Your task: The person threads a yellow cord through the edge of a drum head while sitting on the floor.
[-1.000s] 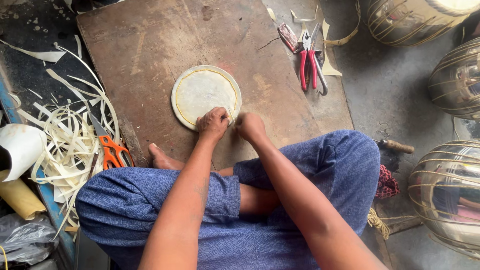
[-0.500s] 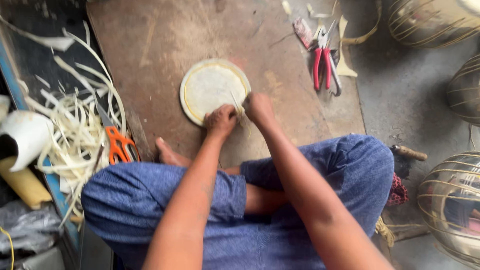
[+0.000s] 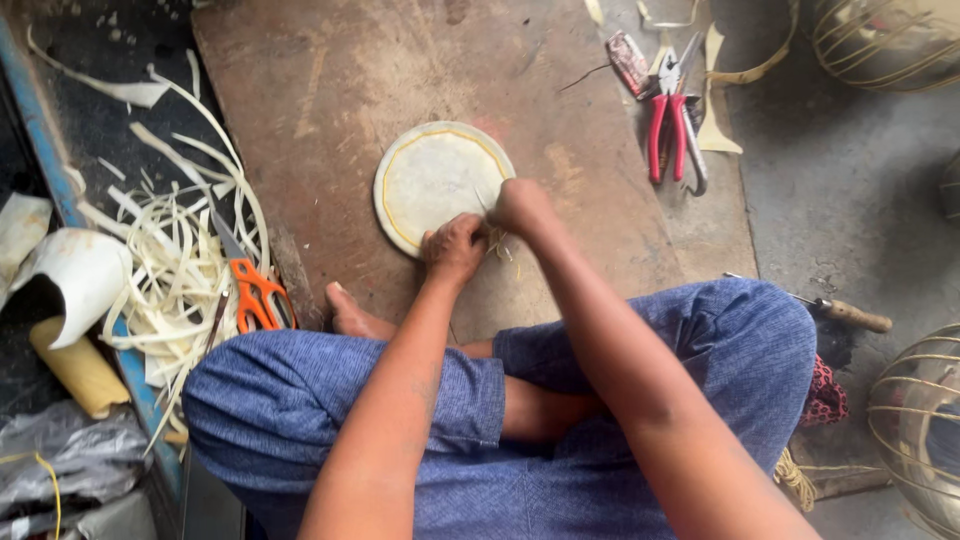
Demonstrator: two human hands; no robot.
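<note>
Since the earlier frames we have shifted our hands a little down the near edge of the round pale disc (image 3: pixel 435 180), which lies flat on the brown board (image 3: pixel 340 90). Our left hand (image 3: pixel 455 248) presses on its rim, fingers curled shut; our right hand (image 3: pixel 520 205) sits close beside, fisted on something we cannot make out. Red-handled pliers (image 3: pixel 668 130) lie well apart; orange scissors (image 3: pixel 255 295) rest among pale strips (image 3: pixel 170 270).

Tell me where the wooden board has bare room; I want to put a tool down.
Bare board lies beyond the round disc, and between the disc and the red pliers. Crowded: strip shavings and orange scissors left; both hands at the disc's near edge.
</note>
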